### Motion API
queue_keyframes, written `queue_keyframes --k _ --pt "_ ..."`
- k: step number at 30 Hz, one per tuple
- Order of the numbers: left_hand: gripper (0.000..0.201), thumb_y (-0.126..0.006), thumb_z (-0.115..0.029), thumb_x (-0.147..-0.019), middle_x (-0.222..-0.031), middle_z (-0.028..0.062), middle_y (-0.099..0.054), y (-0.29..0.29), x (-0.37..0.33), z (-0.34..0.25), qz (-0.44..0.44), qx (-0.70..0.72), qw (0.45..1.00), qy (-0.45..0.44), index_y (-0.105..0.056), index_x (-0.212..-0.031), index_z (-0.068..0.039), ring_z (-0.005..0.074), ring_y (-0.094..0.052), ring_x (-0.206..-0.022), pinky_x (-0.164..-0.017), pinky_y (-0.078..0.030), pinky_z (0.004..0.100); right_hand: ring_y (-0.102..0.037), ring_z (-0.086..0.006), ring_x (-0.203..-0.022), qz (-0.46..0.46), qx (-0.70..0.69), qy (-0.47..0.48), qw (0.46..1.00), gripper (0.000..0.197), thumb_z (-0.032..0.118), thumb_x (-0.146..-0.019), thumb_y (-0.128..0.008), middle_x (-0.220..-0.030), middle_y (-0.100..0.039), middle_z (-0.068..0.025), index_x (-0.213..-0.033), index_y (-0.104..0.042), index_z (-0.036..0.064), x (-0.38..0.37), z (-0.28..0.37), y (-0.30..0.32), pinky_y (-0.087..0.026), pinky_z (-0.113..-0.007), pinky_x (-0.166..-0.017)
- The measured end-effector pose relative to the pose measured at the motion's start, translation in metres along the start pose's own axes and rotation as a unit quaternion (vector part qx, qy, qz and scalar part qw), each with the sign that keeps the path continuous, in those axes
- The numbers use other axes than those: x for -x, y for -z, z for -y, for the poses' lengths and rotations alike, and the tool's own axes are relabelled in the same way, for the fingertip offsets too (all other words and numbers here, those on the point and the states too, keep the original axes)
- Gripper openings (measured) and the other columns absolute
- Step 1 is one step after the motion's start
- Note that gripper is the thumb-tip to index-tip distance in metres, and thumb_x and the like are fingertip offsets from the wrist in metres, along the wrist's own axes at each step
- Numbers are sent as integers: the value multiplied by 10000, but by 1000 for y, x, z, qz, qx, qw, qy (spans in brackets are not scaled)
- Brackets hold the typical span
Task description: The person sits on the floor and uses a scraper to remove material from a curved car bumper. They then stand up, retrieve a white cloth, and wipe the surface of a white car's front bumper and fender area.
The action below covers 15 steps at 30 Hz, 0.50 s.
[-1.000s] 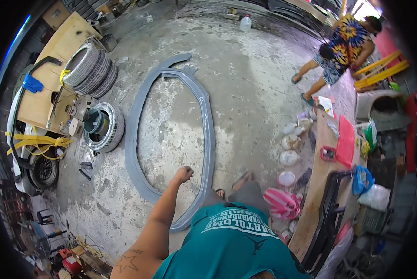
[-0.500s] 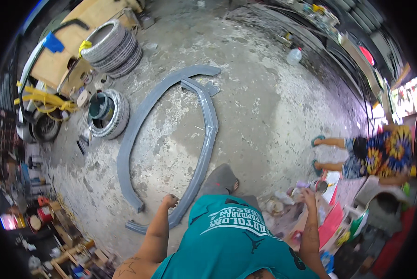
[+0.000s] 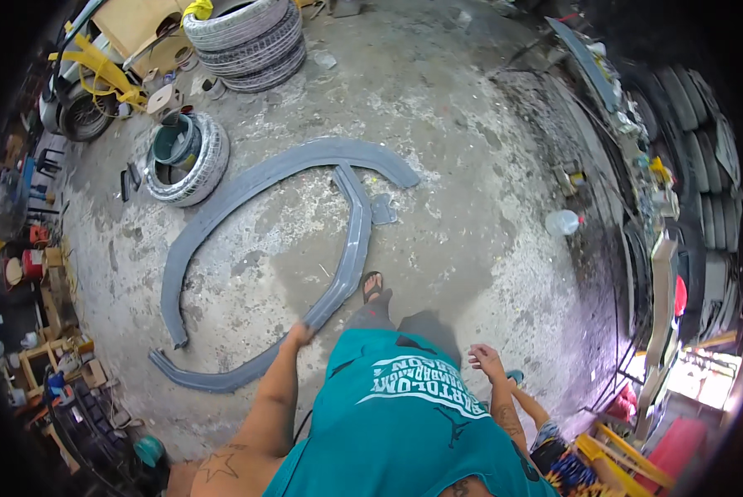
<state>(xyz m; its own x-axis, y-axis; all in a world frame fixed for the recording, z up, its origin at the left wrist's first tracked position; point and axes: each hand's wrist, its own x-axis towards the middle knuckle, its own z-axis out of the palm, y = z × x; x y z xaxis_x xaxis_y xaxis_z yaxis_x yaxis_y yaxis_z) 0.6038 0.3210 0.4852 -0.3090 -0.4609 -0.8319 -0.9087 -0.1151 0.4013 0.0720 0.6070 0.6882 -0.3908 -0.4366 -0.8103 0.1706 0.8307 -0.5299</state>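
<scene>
Two long curved grey strips, shaped like vehicle fender flares, lie on the floor in front of me. The wider flare [image 3: 214, 219] arches on the far left. The end of the narrower, ridged flare [image 3: 351, 248] meets its underside near the top. My left hand [image 3: 300, 335] hangs over the middle of the narrower flare, smeared by motion; whether it touches the flare I cannot tell. My right hand [image 3: 486, 361] hovers over the floor to the right of my body, fingers loosely bent and somewhat apart, with nothing in it. A small flat grey piece [image 3: 383, 209] lies beside the narrower flare.
Stacked tires [image 3: 251, 50] stand at the far left, with a single tire [image 3: 191, 170] holding a green bucket [image 3: 175, 139] nearer. A clear plastic jug [image 3: 563, 222] sits on the right. Another person [image 3: 545, 435] is partly visible at lower right. Wood scraps [image 3: 44, 356] crowd the left edge.
My view has turned to the right and moved forward, with one foot now showing ahead. The other person has shifted toward the lower right. Both flares keep their arrangement on the floor.
</scene>
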Motion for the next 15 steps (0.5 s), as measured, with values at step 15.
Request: queue_keyframes --k 15 --pt "505 -670 -180 -821 -826 155 -691 127 -296 -407 -212 491 842 77 -477 -1237 30 220 -677 -627 -566 -549 322 -645 -189 -609 110 203 -44 972 295 308 -953 -575 -819 -665 -103 -1012 -637 27 -447 291 281 -542 -324 -513"
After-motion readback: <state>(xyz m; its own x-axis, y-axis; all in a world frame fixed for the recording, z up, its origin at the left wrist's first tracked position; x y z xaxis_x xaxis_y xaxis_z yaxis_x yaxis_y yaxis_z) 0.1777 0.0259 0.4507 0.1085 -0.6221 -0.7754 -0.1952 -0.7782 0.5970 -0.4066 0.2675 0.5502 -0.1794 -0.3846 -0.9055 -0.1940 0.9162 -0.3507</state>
